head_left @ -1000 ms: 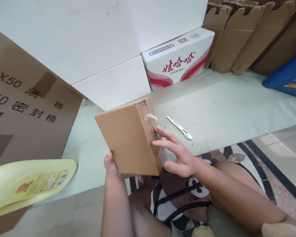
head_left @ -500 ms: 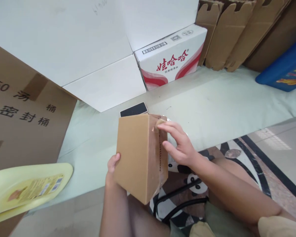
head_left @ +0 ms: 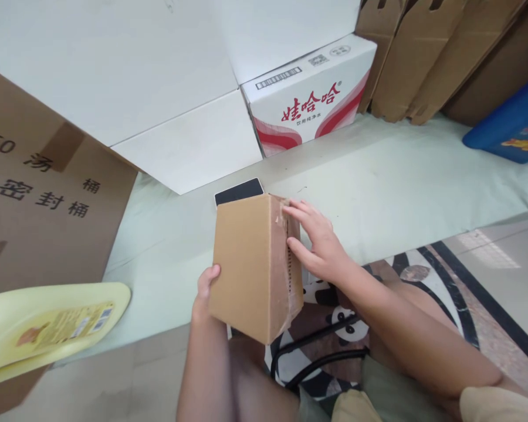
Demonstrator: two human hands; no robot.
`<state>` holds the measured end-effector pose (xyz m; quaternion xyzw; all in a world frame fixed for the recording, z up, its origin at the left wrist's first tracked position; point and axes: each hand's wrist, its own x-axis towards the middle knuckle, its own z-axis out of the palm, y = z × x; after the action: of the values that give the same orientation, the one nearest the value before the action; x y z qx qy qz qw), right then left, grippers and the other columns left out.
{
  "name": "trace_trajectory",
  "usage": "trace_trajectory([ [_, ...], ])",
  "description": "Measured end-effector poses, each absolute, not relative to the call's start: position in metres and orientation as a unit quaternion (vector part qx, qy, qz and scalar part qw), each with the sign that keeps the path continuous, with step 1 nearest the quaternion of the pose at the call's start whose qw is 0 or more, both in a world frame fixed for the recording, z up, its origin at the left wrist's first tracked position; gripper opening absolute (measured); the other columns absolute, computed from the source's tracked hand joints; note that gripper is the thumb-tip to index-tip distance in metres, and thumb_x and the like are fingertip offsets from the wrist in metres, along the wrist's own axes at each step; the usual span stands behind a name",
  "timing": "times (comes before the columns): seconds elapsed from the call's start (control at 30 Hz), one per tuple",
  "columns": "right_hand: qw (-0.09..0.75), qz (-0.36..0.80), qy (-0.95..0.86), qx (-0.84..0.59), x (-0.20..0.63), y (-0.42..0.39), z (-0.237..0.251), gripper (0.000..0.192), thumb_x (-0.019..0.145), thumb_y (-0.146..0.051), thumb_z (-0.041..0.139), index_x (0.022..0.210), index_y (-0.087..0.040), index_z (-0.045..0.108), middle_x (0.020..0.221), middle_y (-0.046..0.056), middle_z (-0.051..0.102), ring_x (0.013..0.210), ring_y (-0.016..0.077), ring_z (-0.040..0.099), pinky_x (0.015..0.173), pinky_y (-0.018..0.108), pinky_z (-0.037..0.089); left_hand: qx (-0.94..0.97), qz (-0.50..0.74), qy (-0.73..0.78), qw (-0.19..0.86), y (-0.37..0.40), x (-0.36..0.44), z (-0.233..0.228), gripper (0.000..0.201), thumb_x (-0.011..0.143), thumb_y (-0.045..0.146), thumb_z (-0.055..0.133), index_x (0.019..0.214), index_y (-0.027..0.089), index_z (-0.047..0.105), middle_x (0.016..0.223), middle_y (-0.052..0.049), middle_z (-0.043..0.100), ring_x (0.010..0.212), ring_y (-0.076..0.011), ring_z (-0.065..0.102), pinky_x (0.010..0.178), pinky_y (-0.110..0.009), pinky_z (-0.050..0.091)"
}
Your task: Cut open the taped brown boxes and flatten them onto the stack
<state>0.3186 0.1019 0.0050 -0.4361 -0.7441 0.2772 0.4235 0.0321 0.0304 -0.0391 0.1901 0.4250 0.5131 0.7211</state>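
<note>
A small brown cardboard box (head_left: 242,264) is held tilted above my lap, over the edge of the cloth-covered surface. My left hand (head_left: 207,284) grips its left side; the thumb shows on the front face, and the other fingers are hidden behind. Clear tape (head_left: 281,281) covers the narrow right face, along a dark perforated-looking line. On the upper part of that face rest the fingertips of my right hand (head_left: 319,243), with thumb and fingers spread apart. Just behind the box's top edge lies a dark phone-like slab (head_left: 240,191), partly covered.
White cartons (head_left: 189,146) and a red-and-white water carton (head_left: 312,99) stand at the back. Brown cardboard (head_left: 431,58) and a blue container (head_left: 506,123) are at right. A yellow-green bottle (head_left: 61,325) lies left, beside a large printed carton (head_left: 48,234). Below is a panda-patterned seat (head_left: 347,331).
The box has risen slightly and shifted right. A loose bit of tape under my right fingertips now lies flatter against the box, and those fingers have moved up along the edge.
</note>
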Motion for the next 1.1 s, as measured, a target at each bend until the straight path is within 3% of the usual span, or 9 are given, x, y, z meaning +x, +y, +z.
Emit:
trace_trajectory([
  [0.07,0.409,0.288,-0.737,-0.455,0.323,0.107,0.003,0.051,0.092,-0.03,0.052,0.142,-0.024,0.052,0.147,0.013,0.057,0.137,0.0327,0.053,0.111,0.057,0.044,0.173,0.529,0.44,0.704,0.036,0.033,-0.032,0.039,0.071,0.048,0.075,0.097,0.019,0.078,0.09,-0.009,0.081,0.075,-0.0317,0.077,0.066,-0.042,0.063],
  [0.17,0.312,0.271,-0.723,-0.553,0.331,0.117,-0.001,0.043,0.092,-0.032,0.053,0.132,-0.02,0.06,0.126,0.015,0.069,0.113,0.0331,0.066,0.096,0.053,0.053,0.162,0.667,0.455,0.567,0.046,0.037,-0.024,0.037,0.071,0.051,0.074,0.095,0.024,0.077,0.087,-0.003,0.08,0.076,-0.026,0.076,0.069,-0.037,0.063],
  [0.3,0.109,0.217,-0.739,-0.628,0.336,0.128,-0.015,0.039,0.09,-0.036,0.06,0.124,-0.017,0.065,0.118,0.02,0.067,0.1,0.0369,0.067,0.082,0.05,0.054,0.167,0.738,0.466,0.457,0.054,0.042,-0.023,0.039,0.074,0.054,0.071,0.099,0.024,0.076,0.09,-0.004,0.079,0.089,-0.0264,0.075,0.076,-0.036,0.062],
  [0.4,0.061,0.212,-0.731,-0.646,0.334,0.135,-0.024,0.043,0.089,-0.027,0.06,0.132,-0.018,0.061,0.118,0.02,0.064,0.098,0.0345,0.067,0.078,0.044,0.054,0.188,0.729,0.473,0.457,0.055,0.044,-0.023,0.043,0.075,0.057,0.07,0.102,0.024,0.075,0.094,-0.005,0.078,0.098,-0.029,0.074,0.081,-0.038,0.06],
  [0.57,0.101,0.323,-0.706,-0.622,0.328,0.133,-0.014,0.037,0.086,-0.017,0.057,0.122,-0.016,0.064,0.099,0.011,0.07,0.079,0.0241,0.065,0.075,0.038,0.051,0.208,0.735,0.468,0.444,0.055,0.046,-0.02,0.047,0.075,0.059,0.068,0.106,0.024,0.073,0.104,-0.006,0.077,0.113,-0.0317,0.069,0.093,-0.042,0.057],
  [0.67,0.214,0.415,-0.726,-0.505,0.327,0.12,0.002,0.021,0.088,-0.024,0.057,0.106,-0.02,0.068,0.081,0.003,0.062,0.071,0.0179,0.059,0.068,0.031,0.049,0.209,0.743,0.466,0.432,0.055,0.044,-0.019,0.048,0.075,0.059,0.068,0.106,0.024,0.072,0.109,-0.006,0.076,0.118,-0.032,0.066,0.096,-0.042,0.055],
  [0.8,0.322,0.457,-0.727,-0.399,0.325,0.105,0.013,0.021,0.095,-0.035,0.051,0.108,-0.022,0.059,0.078,0.0,0.054,0.069,0.0156,0.056,0.062,0.028,0.048,0.217,0.745,0.463,0.429,0.053,0.041,-0.021,0.048,0.074,0.06,0.069,0.105,0.023,0.072,0.108,-0.006,0.075,0.121,-0.031,0.064,0.096,-0.039,0.054],
  [0.97,0.318,0.486,-0.724,-0.373,0.321,0.102,0.008,0.019,0.102,-0.041,0.043,0.108,-0.023,0.043,0.085,0.003,0.062,0.073,0.0173,0.061,0.071,0.033,0.05,0.244,0.749,0.474,0.393,0.053,0.047,-0.019,0.047,0.073,0.063,0.067,0.102,0.025,0.072,0.106,-0.005,0.075,0.121,-0.0311,0.064,0.097,-0.038,0.054],
  [1.1,0.289,0.497,-0.746,-0.335,0.321,0.1,0.008,0.013,0.102,-0.035,0.041,0.103,-0.022,0.045,0.088,0.004,0.064,0.076,0.017,0.061,0.072,0.032,0.05,0.248,0.755,0.451,0.407,0.053,0.054,-0.015,0.045,0.076,0.061,0.065,0.102,0.026,0.072,0.104,-0.002,0.077,0.119,-0.0308,0.065,0.095,-0.038,0.056],
])
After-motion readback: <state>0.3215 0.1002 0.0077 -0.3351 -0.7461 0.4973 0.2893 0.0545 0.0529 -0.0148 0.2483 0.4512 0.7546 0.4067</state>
